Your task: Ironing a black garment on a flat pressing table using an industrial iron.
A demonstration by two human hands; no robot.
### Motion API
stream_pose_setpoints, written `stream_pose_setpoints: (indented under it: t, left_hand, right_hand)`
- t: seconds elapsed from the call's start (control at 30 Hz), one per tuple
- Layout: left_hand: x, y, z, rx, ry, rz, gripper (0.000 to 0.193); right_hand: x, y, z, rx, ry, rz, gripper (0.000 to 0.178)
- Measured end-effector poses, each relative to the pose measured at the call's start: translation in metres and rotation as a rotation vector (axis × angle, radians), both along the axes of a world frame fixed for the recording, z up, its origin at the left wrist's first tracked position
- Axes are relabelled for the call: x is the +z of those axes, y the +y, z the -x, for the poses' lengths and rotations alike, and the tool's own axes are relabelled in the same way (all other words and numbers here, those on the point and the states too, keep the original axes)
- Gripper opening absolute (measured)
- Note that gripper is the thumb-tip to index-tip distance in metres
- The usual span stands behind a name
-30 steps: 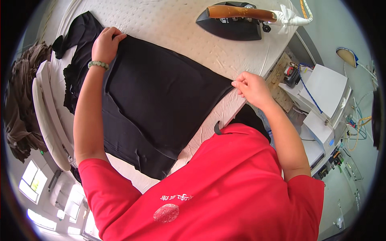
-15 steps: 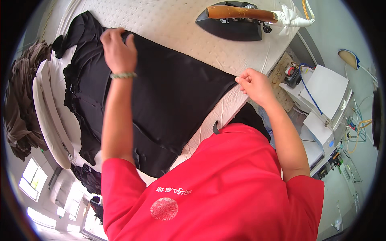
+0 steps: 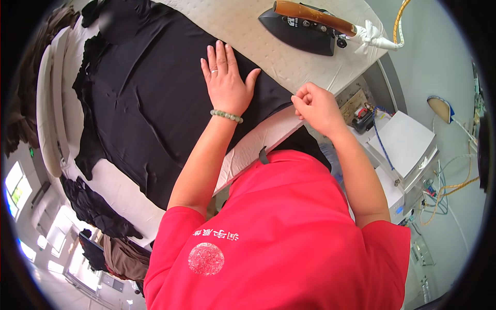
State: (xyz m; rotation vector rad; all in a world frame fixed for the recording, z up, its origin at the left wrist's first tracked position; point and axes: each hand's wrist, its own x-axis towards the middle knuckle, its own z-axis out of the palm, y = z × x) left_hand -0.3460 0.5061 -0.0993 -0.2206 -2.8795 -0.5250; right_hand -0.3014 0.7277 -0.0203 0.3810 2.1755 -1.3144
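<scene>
A black garment [image 3: 170, 77] lies spread over the white padded ironing table [image 3: 243, 31], with a few creases running through its middle. My left hand [image 3: 227, 85] rests flat on it near the far edge, fingers stretched and thumb out to the side. At the garment's right corner, the curled fingers of my right hand [image 3: 318, 107] pinch the cloth. Beyond my hands, a dark iron [image 3: 299, 31] with a brown wooden handle sits on the table.
A white cloth-wrapped joint [image 3: 371, 36] ties the iron to its hose. Right of the table stands a white machine [image 3: 408, 142] with cables. A narrow padded board [image 3: 46, 108] runs along the left, near dark bunched cloth [image 3: 98, 209].
My left hand has moved right across the garment, from its left part to nearer my right hand, and now lies flat. My right hand stays at the corner. The whole view has shifted slightly.
</scene>
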Motion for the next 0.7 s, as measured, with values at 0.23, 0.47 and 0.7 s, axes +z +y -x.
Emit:
stream_pose_setpoints:
  t: [0.23, 0.47, 0.7]
  left_hand:
    - [0.003, 0.041, -0.042, 0.003, -0.070, -0.024, 0.088]
    - [0.022, 0.069, -0.058, 0.126, -0.192, -0.011, 0.097]
    - [0.022, 0.067, -0.057, 0.171, -0.190, -0.027, 0.093]
  right_hand:
    - [-0.040, 0.019, 0.010, 0.200, -0.052, -0.096, 0.017]
    - [-0.010, 0.038, 0.042, 0.624, 0.548, -0.295, 0.014]
    - [0.036, 0.037, 0.143, 0.485, 1.360, -0.351, 0.020]
